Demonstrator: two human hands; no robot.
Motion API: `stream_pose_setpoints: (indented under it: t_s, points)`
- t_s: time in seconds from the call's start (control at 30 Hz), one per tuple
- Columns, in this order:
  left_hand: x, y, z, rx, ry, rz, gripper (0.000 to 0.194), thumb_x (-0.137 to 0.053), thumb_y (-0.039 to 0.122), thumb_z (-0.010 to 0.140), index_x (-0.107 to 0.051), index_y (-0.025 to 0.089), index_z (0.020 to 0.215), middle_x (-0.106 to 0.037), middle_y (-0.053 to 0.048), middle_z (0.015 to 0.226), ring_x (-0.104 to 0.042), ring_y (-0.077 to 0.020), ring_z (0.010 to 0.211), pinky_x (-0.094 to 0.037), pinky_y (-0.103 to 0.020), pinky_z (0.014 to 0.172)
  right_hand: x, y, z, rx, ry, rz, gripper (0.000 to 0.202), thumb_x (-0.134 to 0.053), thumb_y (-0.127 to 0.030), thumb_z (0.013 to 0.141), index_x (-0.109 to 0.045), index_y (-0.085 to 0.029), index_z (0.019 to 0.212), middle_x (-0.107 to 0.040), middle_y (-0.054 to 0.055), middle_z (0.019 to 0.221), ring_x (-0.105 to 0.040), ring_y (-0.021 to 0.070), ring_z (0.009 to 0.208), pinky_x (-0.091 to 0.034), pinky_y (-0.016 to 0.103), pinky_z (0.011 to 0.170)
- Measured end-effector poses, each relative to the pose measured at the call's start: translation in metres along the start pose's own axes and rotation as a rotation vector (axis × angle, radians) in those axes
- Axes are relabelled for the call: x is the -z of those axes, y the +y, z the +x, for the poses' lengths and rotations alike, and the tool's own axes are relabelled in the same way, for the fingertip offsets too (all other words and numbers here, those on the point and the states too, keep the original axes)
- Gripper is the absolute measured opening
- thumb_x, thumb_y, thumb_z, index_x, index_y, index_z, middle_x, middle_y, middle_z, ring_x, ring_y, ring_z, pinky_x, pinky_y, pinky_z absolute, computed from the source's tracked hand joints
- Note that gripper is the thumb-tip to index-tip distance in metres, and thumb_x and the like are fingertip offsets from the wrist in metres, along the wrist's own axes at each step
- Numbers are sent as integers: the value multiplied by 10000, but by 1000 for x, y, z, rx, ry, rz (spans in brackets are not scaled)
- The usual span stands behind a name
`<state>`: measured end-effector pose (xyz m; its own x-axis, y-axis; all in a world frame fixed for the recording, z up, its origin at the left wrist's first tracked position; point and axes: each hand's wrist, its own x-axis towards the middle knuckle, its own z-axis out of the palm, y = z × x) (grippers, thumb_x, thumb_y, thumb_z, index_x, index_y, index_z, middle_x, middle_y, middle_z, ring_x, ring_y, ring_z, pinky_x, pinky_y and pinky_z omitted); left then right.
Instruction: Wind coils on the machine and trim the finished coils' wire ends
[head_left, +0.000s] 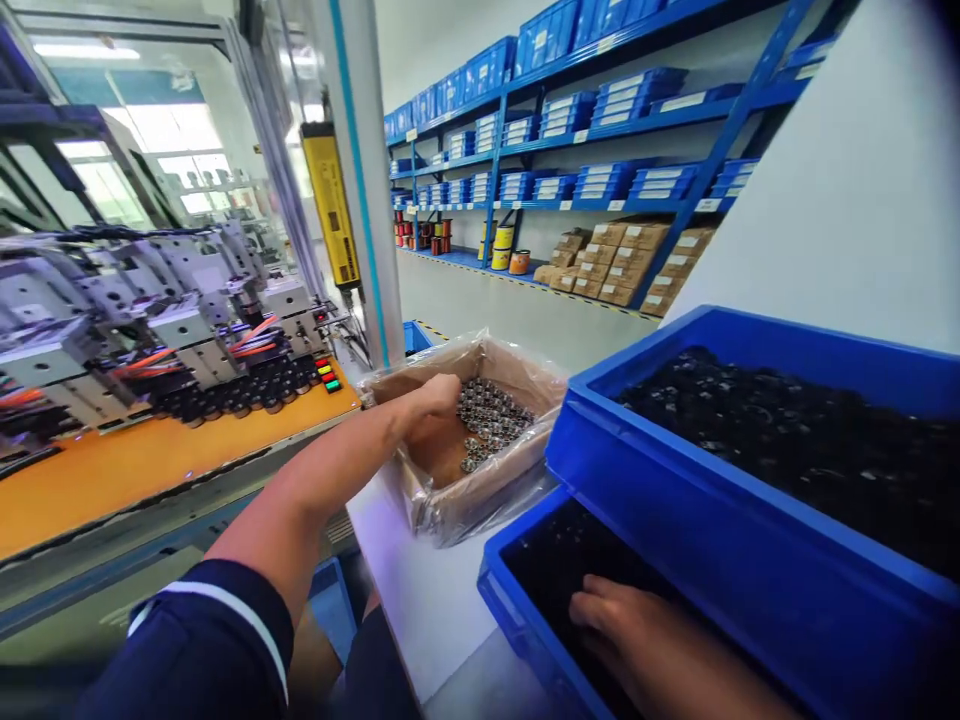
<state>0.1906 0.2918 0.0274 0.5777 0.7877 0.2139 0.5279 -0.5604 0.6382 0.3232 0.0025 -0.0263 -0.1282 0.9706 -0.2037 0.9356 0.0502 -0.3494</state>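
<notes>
My left hand [439, 396] reaches into a cardboard box [420, 505] lined with clear plastic. Its fingers are curled closed, and their tips are hidden, so what they hold does not show. Beside it lies a heap of small shiny metal parts [495, 420]. Down inside the lower blue bin [502, 590] is my right hand [611, 610], its fingers bent together over the dark contents. Whatever is in those fingers is hidden. A second blue bin [675, 450], full of small black parts [787, 430], stands above and overlaps the lower one.
At left is a machine with an orange work surface [187, 470], a row of black cylindrical parts [240, 400] and coloured buttons [328, 373]. A metal post [367, 180] rises behind the box. Blue shelving [501, 150] holds bins and cartons farther back.
</notes>
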Motion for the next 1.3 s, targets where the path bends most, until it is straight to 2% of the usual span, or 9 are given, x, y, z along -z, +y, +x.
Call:
stream_pose_setpoints:
  t_s: [0.13,0.3,0.4,0.57,0.7,0.8,0.93,1.1,1.3]
  points:
    - [31,6,-56,18,-129,-230,310,-652,245,890,-600,122,1170,-699,-88,1046,-682,-161,886,-579,-349,813,-15,7,0,-1,-92,-70,363,-380,-74,851,-704,-213,763,-708,72,856,-682,206,769,-508,290,676]
    - [58,4,-177,30,34,-653,460,-697,203,836,-531,139,1260,-700,-147,1153,-711,-132,814,-582,-293,753,-29,18,1,77,-27,-149,303,-440,-127,814,-712,-234,735,-714,105,992,-704,270,897,-565,339,726]
    - [62,5,-249,46,208,-907,461,-840,205,674,-656,156,1094,-732,-118,1091,-704,-146,836,-576,-285,776,-22,18,5,164,124,-127,253,-467,-169,804,-712,-229,785,-717,123,972,-710,285,877,-584,370,746]
    - [66,16,-323,15,354,-791,285,-802,127,690,-742,178,964,-746,-89,1045,-695,-181,971,-576,-295,864,5,-9,8,343,583,-59,158,-503,-261,856,-636,-223,780,-699,82,734,-665,232,611,-518,341,565]
    - [62,24,-344,5,292,-885,267,-798,145,711,-740,187,968,-734,-94,1085,-705,-139,816,-593,-242,713,26,-59,4,418,837,-11,100,-528,-258,906,-604,-216,857,-661,51,766,-621,174,627,-506,303,614]
    - [53,27,-348,-32,233,-996,226,-809,162,710,-738,181,923,-718,-105,1143,-700,-118,758,-596,-238,695,28,-105,-5,533,836,77,33,-571,-186,897,-598,-204,900,-646,24,827,-610,124,676,-506,249,630]
    - [39,32,-353,-53,237,-1026,201,-825,143,691,-752,183,873,-752,-87,1031,-720,-142,812,-605,-235,735,9,-147,-23,713,727,300,114,-556,-91,891,-585,-184,950,-633,30,854,-620,115,772,-525,228,670]
    - [30,36,-363,-9,231,-1011,364,-850,92,630,-750,169,972,-768,-96,1024,-732,-180,925,-611,-241,798,-10,-151,-39,808,633,331,178,-582,-42,875,-598,-167,1001,-634,57,918,-640,118,840,-557,220,721]
    - [25,39,-362,115,91,-1195,352,-859,93,622,-713,128,940,-772,-93,1023,-738,-121,768,-605,-198,729,-13,-143,-33,795,639,392,140,-611,-50,868,-612,-147,969,-606,71,912,-628,132,812,-555,240,661]
